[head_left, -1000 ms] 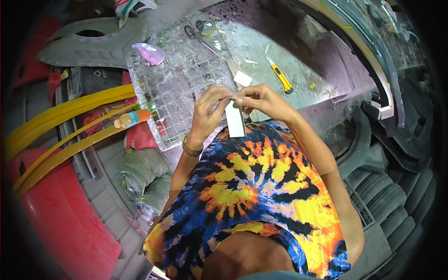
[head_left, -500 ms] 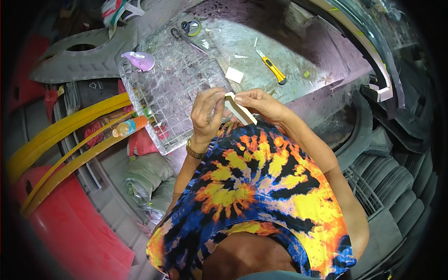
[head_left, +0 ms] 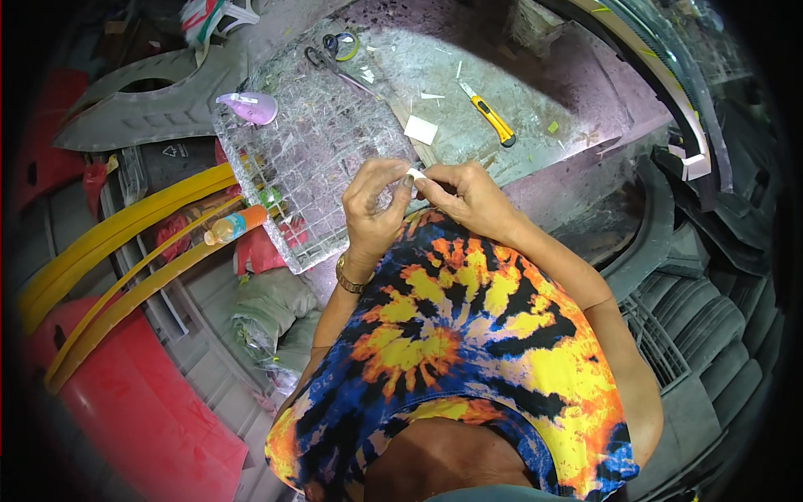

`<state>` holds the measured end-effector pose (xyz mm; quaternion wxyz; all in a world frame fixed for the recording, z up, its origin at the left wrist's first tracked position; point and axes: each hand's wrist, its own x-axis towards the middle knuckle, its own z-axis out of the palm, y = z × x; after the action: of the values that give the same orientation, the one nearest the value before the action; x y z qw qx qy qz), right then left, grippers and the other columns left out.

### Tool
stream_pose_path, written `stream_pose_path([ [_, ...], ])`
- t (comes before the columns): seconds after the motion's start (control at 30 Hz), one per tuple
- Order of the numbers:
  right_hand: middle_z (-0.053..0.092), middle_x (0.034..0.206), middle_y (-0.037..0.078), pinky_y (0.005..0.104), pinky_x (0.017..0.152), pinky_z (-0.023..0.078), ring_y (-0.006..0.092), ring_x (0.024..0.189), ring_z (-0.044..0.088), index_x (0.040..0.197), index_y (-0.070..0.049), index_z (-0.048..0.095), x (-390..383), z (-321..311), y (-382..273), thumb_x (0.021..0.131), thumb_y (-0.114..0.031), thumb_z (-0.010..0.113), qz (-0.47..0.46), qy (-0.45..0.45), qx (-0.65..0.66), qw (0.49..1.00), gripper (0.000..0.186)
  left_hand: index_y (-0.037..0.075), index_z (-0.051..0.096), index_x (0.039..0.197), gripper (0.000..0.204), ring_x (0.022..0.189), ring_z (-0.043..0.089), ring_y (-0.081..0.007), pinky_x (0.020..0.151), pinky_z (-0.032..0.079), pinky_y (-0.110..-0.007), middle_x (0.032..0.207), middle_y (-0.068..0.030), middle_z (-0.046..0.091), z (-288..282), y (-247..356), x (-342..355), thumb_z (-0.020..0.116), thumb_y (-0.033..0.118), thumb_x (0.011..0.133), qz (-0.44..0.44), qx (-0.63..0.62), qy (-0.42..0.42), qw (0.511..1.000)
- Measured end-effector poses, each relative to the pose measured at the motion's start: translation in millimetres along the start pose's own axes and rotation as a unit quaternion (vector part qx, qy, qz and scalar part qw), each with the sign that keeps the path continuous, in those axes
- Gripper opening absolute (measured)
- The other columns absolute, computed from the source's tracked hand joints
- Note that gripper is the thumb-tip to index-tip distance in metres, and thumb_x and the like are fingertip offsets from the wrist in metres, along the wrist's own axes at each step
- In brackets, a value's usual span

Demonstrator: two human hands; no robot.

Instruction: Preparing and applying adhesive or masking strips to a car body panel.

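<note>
Near the close edge of a scuffed grey surface [head_left: 418, 50], just in front of a tie-dye shirt [head_left: 443, 318], two bare hands meet: the left hand [head_left: 374, 199] and the right hand [head_left: 470, 197] pinch one small white piece [head_left: 416, 174] between thumbs and fingers, their tips almost touching. What could go wrong seems mostly a matter of that slight hold. With only fingertips on it, the piece might slip and drop onto the shirt or the surface, where white scraps [head_left: 431, 96] and a white square [head_left: 421, 130] would make it hard to pick out. Pressing unevenly from both sides could crease or bend it, likely because the fingers hide much of it from the eye. Beyond the right hand lies a yellow and black cutter [head_left: 492, 121], blade bared and pointing away to the upper left; a careless reach toward the square might brush that edge. As for looks, the piece shows as a short, bright white bit, pale against the skin, its upper end peeping out between the fingertips. Its full length, its underside and whether it is folded cannot be told, since the hands cover the rest.
</note>
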<state>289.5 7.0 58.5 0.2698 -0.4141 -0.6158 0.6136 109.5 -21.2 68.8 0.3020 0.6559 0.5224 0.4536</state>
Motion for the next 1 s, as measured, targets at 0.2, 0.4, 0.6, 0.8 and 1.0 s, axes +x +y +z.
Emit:
stream_pose_path([
  [0.2, 0.052, 0.057, 0.018, 0.038, 0.051, 0.042, 0.0271, 0.047, 0.051, 0.076, 0.003, 0.062, -1.2, -4.5, -5.1, 0.094, -0.024, 0.059, -0.04, 0.014, -0.054, 0.998, 0.032, -0.001, 0.068, 0.099, 0.018, 0.089, 0.064, -0.0201, 0.079, 0.05, -0.03, 0.098, -0.0121, 0.069, 9.6, 3.5, -5.1, 0.067, -0.007, 0.082, -0.032, -0.015, 0.031, 0.999],
  [0.4, 0.06, 0.066, 0.004, 0.0281, 0.055, 0.044, 0.0077, 0.059, 0.054, 0.089, 0.007, 0.065, 0.8, -12.4, -4.1, 0.099, -0.022, 0.056, 0.054, -0.036, 0.025, 0.998, 0.031, -0.002, 0.069, 0.099, 0.018, 0.095, 0.065, -0.0198, 0.083, 0.05, -0.03, 0.101, -0.0124, 0.069, 8.4, 14.0, -1.9, 0.066, -0.007, 0.082, -0.168, -0.153, 0.056, 0.972],
  [0.6, 0.054, 0.056, 0.014, 0.0365, 0.051, 0.042, 0.0185, 0.049, 0.054, 0.081, 0.005, 0.065, 1.4, -10.1, -10.1, 0.096, -0.024, 0.058, 0.027, 0.003, 0.005, 1.0, 0.033, -0.003, 0.068, 0.096, 0.015, 0.091, 0.067, -0.0198, 0.083, 0.05, -0.03, 0.097, -0.0113, 0.07, 1.7, 9.9, 3.8, 0.065, -0.009, 0.082, -0.065, -0.017, 0.004, 0.998],
  [0.8, 0.057, 0.06, 0.019, 0.039, 0.053, 0.043, 0.0266, 0.051, 0.057, 0.082, 0.003, 0.066, 2.2, -7.2, -8.9, 0.095, -0.025, 0.059, -0.009, 0.019, -0.031, 0.999, 0.032, -0.003, 0.068, 0.095, 0.014, 0.085, 0.065, -0.0181, 0.079, 0.05, -0.028, 0.093, -0.0105, 0.069, -0.1, 5.9, 3.5, 0.064, -0.008, 0.082, -0.085, -0.027, 0.002, 0.996],
  [1.0, 0.06, 0.063, 0.015, 0.0362, 0.055, 0.045, 0.0235, 0.057, 0.058, 0.086, 0.003, 0.067, -0.9, -4.2, -10.3, 0.095, -0.023, 0.059, 0.009, 0.007, -0.055, 0.998, 0.028, -0.002, 0.069, 0.092, 0.011, 0.083, 0.064, -0.0171, 0.076, 0.049, -0.028, 0.089, -0.0101, 0.069, -1.9, 7.9, 8.9, 0.066, -0.005, 0.082, -0.086, -0.032, -0.026, 0.995],
])
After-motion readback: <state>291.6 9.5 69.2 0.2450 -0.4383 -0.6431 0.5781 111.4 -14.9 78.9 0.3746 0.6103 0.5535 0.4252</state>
